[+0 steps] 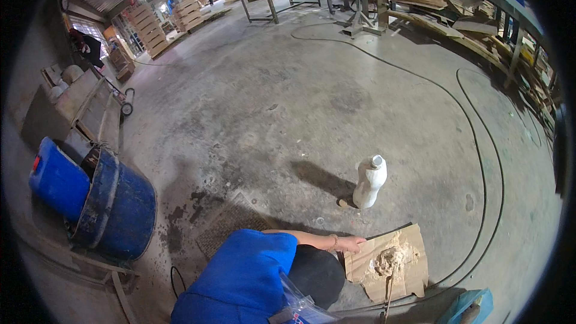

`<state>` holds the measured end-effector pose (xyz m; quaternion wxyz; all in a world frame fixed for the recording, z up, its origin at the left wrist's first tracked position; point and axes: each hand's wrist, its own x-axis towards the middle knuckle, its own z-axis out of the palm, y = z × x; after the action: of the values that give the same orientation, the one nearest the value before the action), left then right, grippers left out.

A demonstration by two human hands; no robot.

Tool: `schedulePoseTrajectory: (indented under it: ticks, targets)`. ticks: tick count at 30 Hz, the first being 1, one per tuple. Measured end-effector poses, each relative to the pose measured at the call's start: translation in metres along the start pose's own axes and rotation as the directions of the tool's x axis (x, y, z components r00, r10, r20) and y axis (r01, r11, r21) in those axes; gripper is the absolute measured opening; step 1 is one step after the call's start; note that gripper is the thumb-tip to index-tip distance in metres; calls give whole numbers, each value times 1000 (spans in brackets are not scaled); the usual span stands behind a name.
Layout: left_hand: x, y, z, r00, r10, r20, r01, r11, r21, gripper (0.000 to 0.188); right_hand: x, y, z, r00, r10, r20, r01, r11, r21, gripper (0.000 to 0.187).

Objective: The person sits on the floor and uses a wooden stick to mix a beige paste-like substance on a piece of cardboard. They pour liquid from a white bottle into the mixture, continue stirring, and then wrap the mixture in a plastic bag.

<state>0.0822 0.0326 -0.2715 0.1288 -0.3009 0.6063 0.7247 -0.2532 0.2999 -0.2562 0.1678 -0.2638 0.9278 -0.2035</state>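
Note:
My left hand (pixel 350 243) reaches across from my blue-sleeved arm and grips the upper left edge of a piece of brown cardboard (pixel 357 269) on the floor. A lump of wet beige paste (pixel 391 260) is heaped on the cardboard and smeared around its middle. A thin stick (pixel 389 295) stands in the paste and runs down toward the lower edge of the view. My right hand does not show. Beyond the cardboard, a white plastic bottle (pixel 371 183) stands upright with its neck uncapped. A small round tan piece, perhaps its cap (pixel 342 203), lies beside its base.
At left stand a dark blue drum (pixel 123 204) and a blue jerrycan (pixel 59 174). A black hose (pixel 474 126) loops over the concrete floor at right. A teal plastic bag (pixel 483 301) lies low right. Farther off are a metal frame (pixel 273 9), wood stacks (pixel 144 27) and scrap boards (pixel 444 27).

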Motion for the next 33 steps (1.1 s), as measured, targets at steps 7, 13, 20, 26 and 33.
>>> schedulePoseTrajectory:
  ticks: [7,13,20,26,33]
  targets:
    - [0,-15,1,1000,25,20,-22,995,-99,53,6,38,-15,996,91,3,-91,995,42,24]
    - [10,-19,-7,993,112,-39,-117,980,-160,54,13,134,-86,984,172,-38,-159,959,234,24]
    - [23,-38,-11,998,38,-49,-45,988,-151,45,4,79,-152,988,152,-41,-50,550,834,30]
    - [8,-14,-2,999,-12,-51,8,996,-94,46,-54,-93,-77,981,-111,156,-40,679,733,26]
    - [8,-13,-3,1000,-22,-5,21,994,-107,49,-61,-147,16,927,-190,324,29,896,443,32]
